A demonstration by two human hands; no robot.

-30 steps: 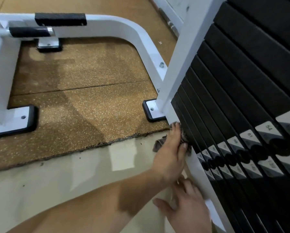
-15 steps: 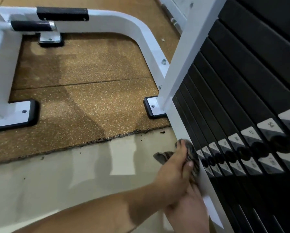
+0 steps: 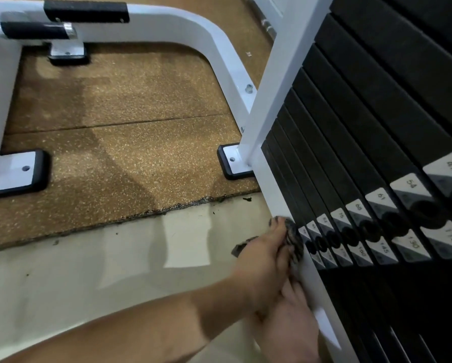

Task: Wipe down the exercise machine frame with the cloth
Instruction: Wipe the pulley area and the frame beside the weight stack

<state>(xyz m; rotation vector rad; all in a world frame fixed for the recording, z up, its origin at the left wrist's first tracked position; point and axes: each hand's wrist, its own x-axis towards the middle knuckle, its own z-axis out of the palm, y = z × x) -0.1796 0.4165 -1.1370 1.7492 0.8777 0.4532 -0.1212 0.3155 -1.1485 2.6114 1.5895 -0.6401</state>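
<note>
The machine's white frame (image 3: pixel 277 82) rises at the right, and its sloping side bar (image 3: pixel 273 195) runs along the black weight stack (image 3: pixel 376 132). My left hand (image 3: pixel 268 260) holds a dark mottled cloth (image 3: pixel 294 239) and presses it on that bar, level with the lowest numbered plates. Part of the cloth sticks out to the left of the hand. My right hand (image 3: pixel 290 334) rests flat on the same bar lower down, its fingertips hidden under my left wrist.
A black-rimmed white foot plate (image 3: pixel 232 161) stands on the brown rubber mat (image 3: pixel 120 153). A curved white tube (image 3: pixel 193 27) and another foot (image 3: pixel 12 174) lie at the left. Pale floor (image 3: pixel 88 271) with dark crumbs runs along the mat's frayed edge.
My left hand has slid the cloth down the side bar, away from the foot plate and toward me. It now overlaps my right hand, which stayed in place.
</note>
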